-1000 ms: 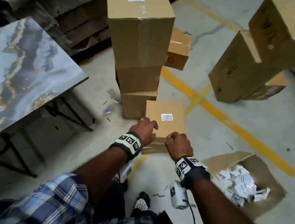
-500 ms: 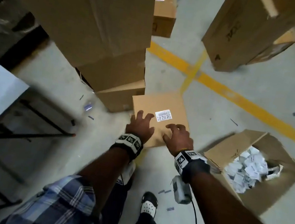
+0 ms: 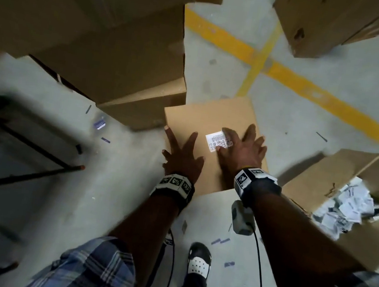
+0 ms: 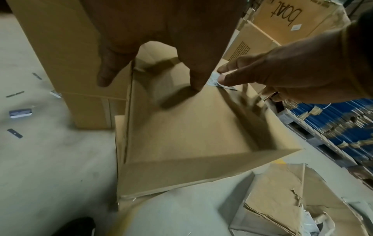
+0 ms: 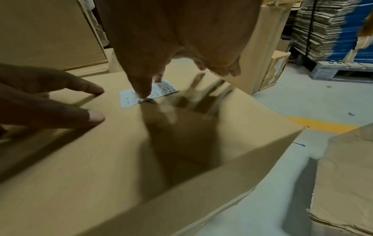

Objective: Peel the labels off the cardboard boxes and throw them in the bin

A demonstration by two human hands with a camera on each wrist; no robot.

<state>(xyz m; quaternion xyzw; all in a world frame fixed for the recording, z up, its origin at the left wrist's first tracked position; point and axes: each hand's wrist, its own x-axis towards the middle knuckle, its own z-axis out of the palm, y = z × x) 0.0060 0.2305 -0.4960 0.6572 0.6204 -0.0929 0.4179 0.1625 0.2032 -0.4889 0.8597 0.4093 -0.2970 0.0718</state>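
While pressing the flat brown cardboard box [image 3: 207, 121] with spread left hand [image 3: 181, 159], starting on its white printed label [image 3: 216, 142], right hand [image 3: 243, 151] fingertips [image 5: 142, 94] spread, touching it. Still needing binning at four o'clock in the torn open cardboard bin box [image 3: 319, 183], already holding many peeled labels.

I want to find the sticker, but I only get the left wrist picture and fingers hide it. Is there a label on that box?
Observer: Yes. The right wrist view shows a white printed label on top of the box, with the thumb tip of the right hand pressing on it.
Child: Is it peeled off yet?
Observer: It looks flat in that view. I cannot tell whether a corner is lifted.
Child: Where does it go?
Observer: The head view shows the bin, an open cardboard box beside the right arm, heaped with white labels.
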